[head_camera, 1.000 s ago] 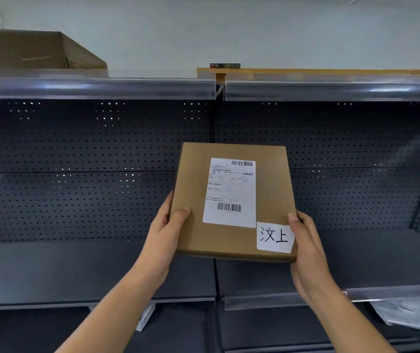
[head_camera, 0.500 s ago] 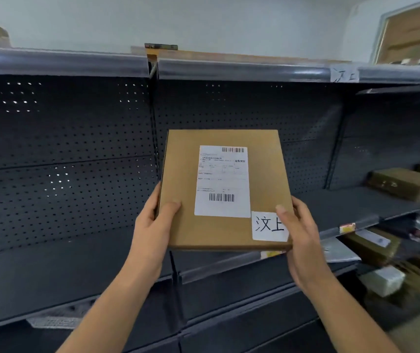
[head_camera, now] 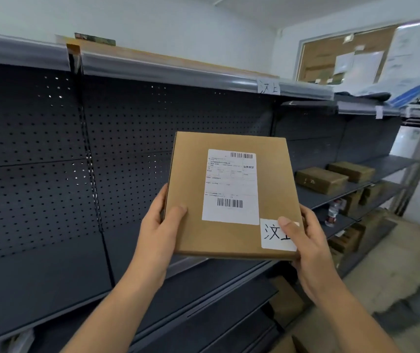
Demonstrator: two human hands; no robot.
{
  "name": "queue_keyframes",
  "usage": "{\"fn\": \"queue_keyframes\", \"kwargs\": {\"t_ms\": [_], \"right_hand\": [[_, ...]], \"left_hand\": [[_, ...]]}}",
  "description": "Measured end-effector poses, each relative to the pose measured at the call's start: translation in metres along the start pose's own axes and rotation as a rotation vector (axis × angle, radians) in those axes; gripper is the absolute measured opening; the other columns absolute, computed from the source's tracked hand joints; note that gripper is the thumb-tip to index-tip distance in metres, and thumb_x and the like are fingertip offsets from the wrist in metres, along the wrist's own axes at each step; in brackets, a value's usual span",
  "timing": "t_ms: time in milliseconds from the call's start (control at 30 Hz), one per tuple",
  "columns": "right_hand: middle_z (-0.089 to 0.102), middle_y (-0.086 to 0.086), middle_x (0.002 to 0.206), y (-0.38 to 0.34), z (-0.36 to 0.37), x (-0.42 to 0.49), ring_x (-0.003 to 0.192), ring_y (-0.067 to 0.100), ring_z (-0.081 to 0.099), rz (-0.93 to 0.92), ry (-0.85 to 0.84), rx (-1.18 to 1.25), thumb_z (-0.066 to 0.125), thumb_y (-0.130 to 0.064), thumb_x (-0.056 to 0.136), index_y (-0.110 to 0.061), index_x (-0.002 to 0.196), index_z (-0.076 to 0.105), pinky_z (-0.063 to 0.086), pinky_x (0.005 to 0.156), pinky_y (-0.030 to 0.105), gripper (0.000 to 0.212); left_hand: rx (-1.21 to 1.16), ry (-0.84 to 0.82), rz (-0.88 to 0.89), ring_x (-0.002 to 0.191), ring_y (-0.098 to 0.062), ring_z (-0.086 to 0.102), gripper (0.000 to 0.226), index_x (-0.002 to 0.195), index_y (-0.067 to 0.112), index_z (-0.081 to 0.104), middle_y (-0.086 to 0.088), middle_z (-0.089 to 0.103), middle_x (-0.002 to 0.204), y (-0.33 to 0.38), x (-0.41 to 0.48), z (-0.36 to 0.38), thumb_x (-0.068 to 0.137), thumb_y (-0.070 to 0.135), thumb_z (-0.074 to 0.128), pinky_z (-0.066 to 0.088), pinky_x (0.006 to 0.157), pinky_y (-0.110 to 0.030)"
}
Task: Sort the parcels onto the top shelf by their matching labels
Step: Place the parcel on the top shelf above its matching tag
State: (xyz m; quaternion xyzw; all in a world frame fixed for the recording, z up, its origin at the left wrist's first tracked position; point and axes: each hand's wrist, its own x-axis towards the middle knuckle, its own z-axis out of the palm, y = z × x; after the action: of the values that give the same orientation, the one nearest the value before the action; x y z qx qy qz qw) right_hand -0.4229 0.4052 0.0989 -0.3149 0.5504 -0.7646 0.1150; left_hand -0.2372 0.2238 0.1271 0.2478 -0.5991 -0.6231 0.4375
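Right hand (head_camera: 305, 240) thumb now covering parcel (head_camera: 232, 194) tag, shelf tag (head_camera: 268, 87) seemingly matching

Brown parcel (head_camera: 232, 197), white barcoded shipping label (head_camera: 230, 187); white tag (head_camera: 275, 234), black characters; dark grey perforated back panel (head_camera: 38, 154).

Top shelf (head_camera: 204, 75) clear; no obstacles.

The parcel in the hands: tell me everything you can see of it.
The parcel is a flat brown cardboard box, closed, held tilted with its top face toward the camera, in front of the dark shelving. A white printed shipping label with two barcodes covers its middle; a smaller white handwritten tag sits at its lower right corner. The left hand grips the left edge, the right hand the right, thumb over the tag.
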Motion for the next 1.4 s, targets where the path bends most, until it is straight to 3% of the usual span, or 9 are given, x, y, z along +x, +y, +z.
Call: {"fn": "queue_keyframes", "kwargs": {"t_ms": [333, 533, 733, 933, 1067, 1133, 1200, 1300, 1400], "right_hand": [[0.08, 0.017, 0.116, -0.014, -0.082, 0.056, 0.089, 0.023, 0.08, 0.005, 0.002, 0.14, 0.07, -0.024, 0.085, -0.02, 0.131, 0.068, 0.067, 0.069, 0.028, 0.046], [0.082, 0.018, 0.111, -0.042, -0.125, 0.114, 0.088, 0.025, 0.079, -0.005, -0.072, 0.225, 0.067, -0.023, 0.086, -0.017, 0.125, 0.073, 0.068, 0.071, 0.033, 0.041], [0.08, 0.021, 0.113, -0.07, -0.15, 0.183, 0.094, 0.028, 0.079, -0.044, -0.139, 0.175, 0.064, -0.032, 0.087, -0.014, 0.126, 0.071, 0.069, 0.073, 0.038, 0.043], [0.082, 0.018, 0.105, -0.085, -0.155, 0.24, 0.089, 0.025, 0.079, -0.031, -0.174, 0.214, 0.06, -0.024, 0.095, -0.008, 0.118, 0.071, 0.068, 0.072, 0.032, 0.03], [0.08, 0.019, 0.103, -0.099, -0.162, 0.273, 0.086, 0.028, 0.073, 0.03, -0.141, 0.18, 0.058, -0.026, 0.101, -0.01, 0.105, 0.076, 0.057, 0.078, 0.043, 0.025], [0.079, 0.018, 0.099, -0.113, -0.168, 0.286, 0.085, 0.028, 0.071, 0.061, -0.171, 0.173, 0.058, -0.028, 0.102, -0.01, 0.103, 0.077, 0.053, 0.08, 0.044, 0.026], [0.081, 0.016, 0.092, -0.129, -0.172, 0.295, 0.078, 0.026, 0.071, 0.072, -0.216, 0.133, 0.057, -0.028, 0.102, -0.007, 0.104, 0.075, 0.051, 0.079, 0.043, 0.028], [0.084, 0.012, 0.084, -0.151, -0.171, 0.31, 0.073, 0.022, 0.074, 0.048, -0.232, 0.13, 0.059, -0.026, 0.101, -0.01, 0.1, 0.074, 0.052, 0.082, 0.042, 0.021], [0.083, 0.008, 0.093, -0.167, -0.153, 0.333, 0.081, 0.017, 0.073, -0.011, -0.266, 0.146, 0.061, -0.029, 0.1, -0.015, 0.109, 0.07, 0.055, 0.079, 0.035, 0.019]], "left_hand": [[0.053, -0.084, 0.012, 0.115, -0.005, 0.065, 0.064, 0.162, 0.045, 0.039, 0.02, 0.063, 0.141, 0.014, 0.015, 0.097, 0.105, 0.025, 0.059, 0.049, 0.08, -0.024], [0.048, -0.116, 0.067, 0.129, -0.012, 0.062, 0.07, 0.161, 0.05, 0.038, 0.017, 0.057, 0.152, 0.029, 0.039, 0.161, 0.099, 0.033, 0.065, 0.051, 0.097, -0.031], [0.03, -0.08, 0.112, 0.126, -0.011, 0.063, 0.072, 0.16, 0.058, 0.033, 0.016, 0.054, 0.152, 0.052, 0.065, 0.211, 0.099, 0.035, 0.063, 0.048, 0.09, -0.028], [0.067, -0.037, 0.153, 0.126, -0.013, 0.061, 0.082, 0.154, 0.07, 0.029, 0.02, 0.051, 0.151, 0.065, 0.081, 0.236, 0.081, 0.049, 0.06, 0.05, 0.107, -0.042], [0.06, -0.006, 0.114, 0.119, -0.013, 0.064, 0.065, 0.144, 0.076, 0.036, 0.016, 0.056, 0.147, 0.074, 0.09, 0.246, 0.093, 0.047, 0.063, 0.052, 0.085, -0.032], [0.059, -0.012, 0.081, 0.12, -0.013, 0.065, 0.061, 0.132, 0.082, 0.041, 0.016, 0.058, 0.145, 0.083, 0.091, 0.253, 0.089, 0.047, 0.067, 0.054, 0.092, -0.032], [0.071, 0.049, 0.075, 0.114, -0.015, 0.067, 0.072, 0.142, 0.077, 0.037, 0.015, 0.057, 0.148, 0.095, 0.114, 0.26, 0.089, 0.042, 0.07, 0.054, 0.099, -0.038], [0.108, 0.172, 0.106, 0.085, -0.01, 0.057, 0.071, 0.16, 0.06, 0.027, 0.011, 0.057, 0.136, 0.121, 0.146, 0.261, 0.108, 0.019, 0.053, 0.049, 0.066, -0.031], [0.095, 0.147, 0.207, 0.099, -0.013, 0.065, 0.064, 0.159, 0.057, 0.034, 0.008, 0.061, 0.142, 0.136, 0.15, 0.272, 0.106, 0.029, 0.057, 0.055, 0.087, -0.035]]}}
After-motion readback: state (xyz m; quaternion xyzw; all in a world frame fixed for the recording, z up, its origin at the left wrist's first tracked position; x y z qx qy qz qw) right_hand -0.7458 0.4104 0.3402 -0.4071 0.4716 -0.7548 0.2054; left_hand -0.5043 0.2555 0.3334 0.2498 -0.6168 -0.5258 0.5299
